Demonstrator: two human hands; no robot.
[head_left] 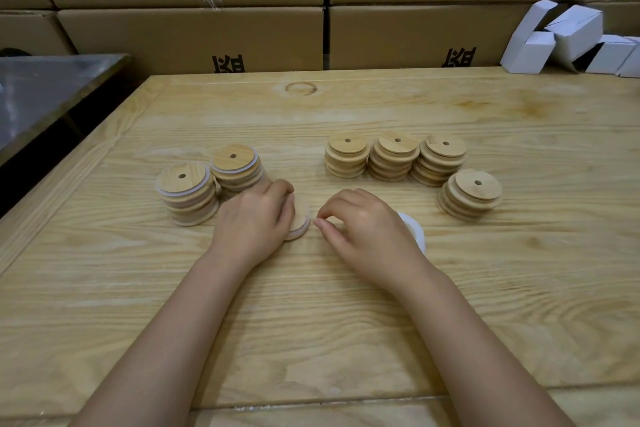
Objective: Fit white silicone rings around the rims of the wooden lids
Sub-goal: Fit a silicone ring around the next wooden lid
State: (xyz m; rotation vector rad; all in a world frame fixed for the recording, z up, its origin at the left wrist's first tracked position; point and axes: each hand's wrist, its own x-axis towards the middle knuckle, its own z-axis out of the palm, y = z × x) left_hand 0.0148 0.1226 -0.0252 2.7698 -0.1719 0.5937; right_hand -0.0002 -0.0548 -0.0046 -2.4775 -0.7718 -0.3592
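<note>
1. Wooden lid (300, 218) gripped in the left hand (254, 220), fingers curled over its upper rim; placed mid-desk (311, 305), between the two hands and apart from every stack.
2. White silicone ring (295, 236) showing as a pale band along the lid's lower edge, at about 5 o'clock on the disc; rest of the rim hidden behind the fingers.
3. Right hand (369, 224) narrow, thumb and forefinger pinched together just beside the lid's rim at its 3 o'clock side; cannot tell whether any ring sits between them.
4. Step in hand, by judgement: working one ring round this single lid, nearly or freshly seated. Next move likely calls for turning the disc in the left hand, checking the band all the way round, then setting it with the ringed stacks (188, 196) at 10 o'clock.
5. Round disc, so no long axis to speak of; stands tilted on edge, broad face turned up and toward 3 o'clock, facing the right hand.
6. Bare stacks (394, 158) waiting at 1 to 2 o'clock, stepped sides up; spare rings (415, 230) peeking out at 3 o'clock, partly under the right hand.
</note>
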